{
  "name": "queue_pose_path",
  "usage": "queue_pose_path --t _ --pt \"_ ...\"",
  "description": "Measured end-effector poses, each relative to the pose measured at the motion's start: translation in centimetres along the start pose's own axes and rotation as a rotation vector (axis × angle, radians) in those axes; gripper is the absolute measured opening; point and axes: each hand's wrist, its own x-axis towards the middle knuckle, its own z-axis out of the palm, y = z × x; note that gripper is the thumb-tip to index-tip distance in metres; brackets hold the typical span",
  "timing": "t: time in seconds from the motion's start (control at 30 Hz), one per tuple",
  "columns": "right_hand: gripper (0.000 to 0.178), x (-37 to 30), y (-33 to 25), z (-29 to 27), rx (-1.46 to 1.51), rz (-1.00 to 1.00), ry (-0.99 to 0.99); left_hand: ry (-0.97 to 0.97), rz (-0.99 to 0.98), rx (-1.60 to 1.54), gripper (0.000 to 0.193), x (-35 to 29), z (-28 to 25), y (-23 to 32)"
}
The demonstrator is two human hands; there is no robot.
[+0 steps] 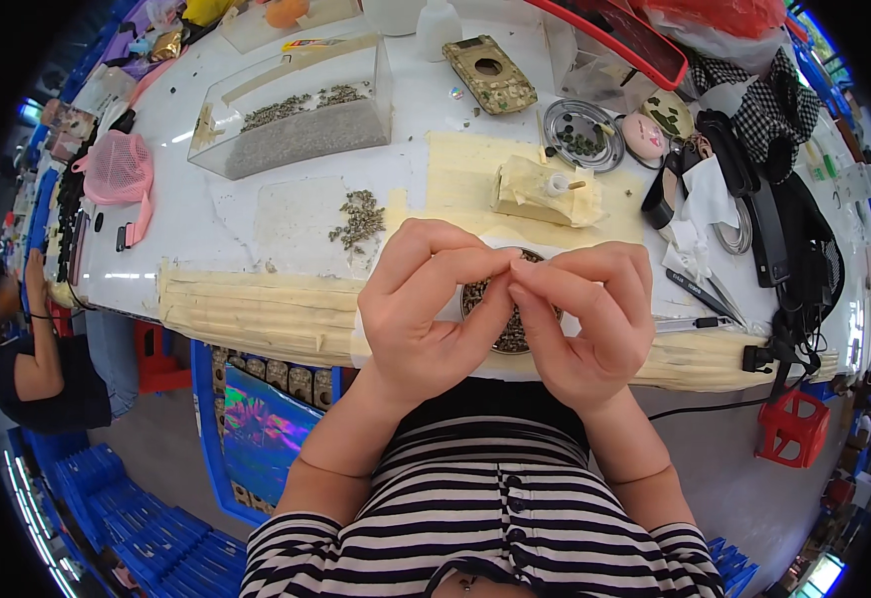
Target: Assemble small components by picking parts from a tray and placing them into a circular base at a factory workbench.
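Above a round dish of small brownish parts (512, 337), my left hand (431, 299) and my right hand (595, 314) meet at the fingertips. Thumb and forefinger of each are pinched together. Whatever lies between them is too small or too hidden to make out. The dish rests near the table's front edge, partly covered by my fingers. Left of my hands lies a loose pile of the same kind of tiny parts (358, 221). Just beyond my right hand stands a block wrapped in masking tape (545, 196), with a small pale cup on top.
At the back stand a clear box of small parts (296, 115) and a camouflage model tank hull (490, 75). A round dish with dark green bits (583, 135) sits right of it. Tweezers (705, 297) lie at the right. Another person (42, 369) sits at far left.
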Motion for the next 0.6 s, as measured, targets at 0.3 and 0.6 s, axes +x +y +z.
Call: queue_pose_path --t 0.3,0.6 --pt "0.02 -0.14 0.14 -0.12 0.148 0.15 -0.053 0.003 0.017 -0.059 0.024 -0.04 -0.29 0.03" --pt "0.009 -0.45 0.28 -0.39 0.416 0.345 -0.027 -0.035 0.115 -0.016 0.027 0.08 -0.03 -0.03"
